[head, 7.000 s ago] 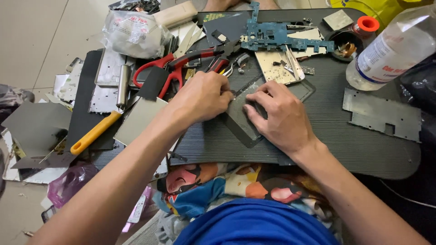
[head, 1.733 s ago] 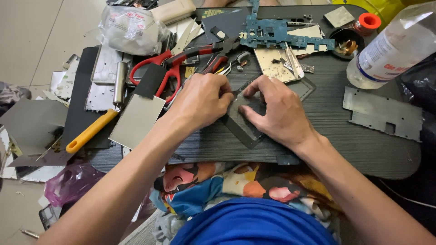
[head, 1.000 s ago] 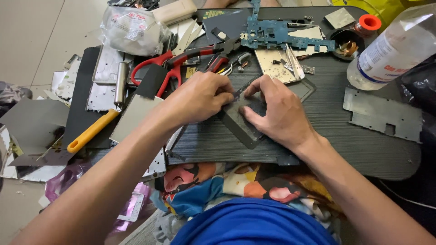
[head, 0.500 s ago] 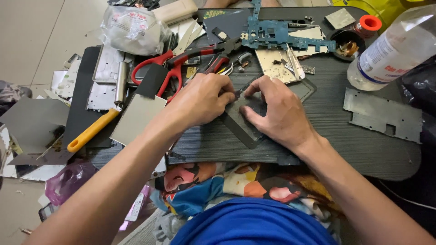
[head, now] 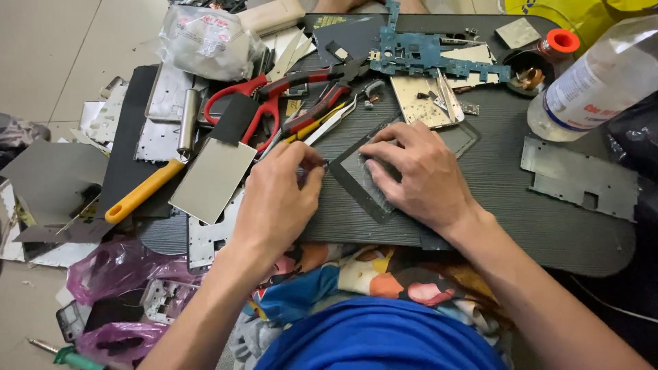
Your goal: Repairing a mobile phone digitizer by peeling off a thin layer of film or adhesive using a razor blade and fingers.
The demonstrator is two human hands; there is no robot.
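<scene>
A dark flat panel (head: 347, 173) with a black border lies at an angle on a ribbed black board (head: 507, 212) across my lap. My right hand (head: 421, 177) rests on top of the panel, fingers curled, and presses it down. My left hand (head: 277, 199) sits just to the left. Its thumb and forefinger are pinched together at the panel's left corner. Whatever is between those fingertips is hidden.
Red-handled scissors (head: 250, 103), red pliers (head: 322, 103), tweezers (head: 336, 120) and a yellow-handled tool (head: 140, 193) lie beyond my left hand, beside a silver plate (head: 212, 179). A blue circuit board (head: 432, 55), a plastic bottle (head: 596, 75) and a metal plate (head: 582, 179) lie right.
My left hand has drawn back to the left, off the panel's top to its corner. My right hand stays pressed on the panel.
</scene>
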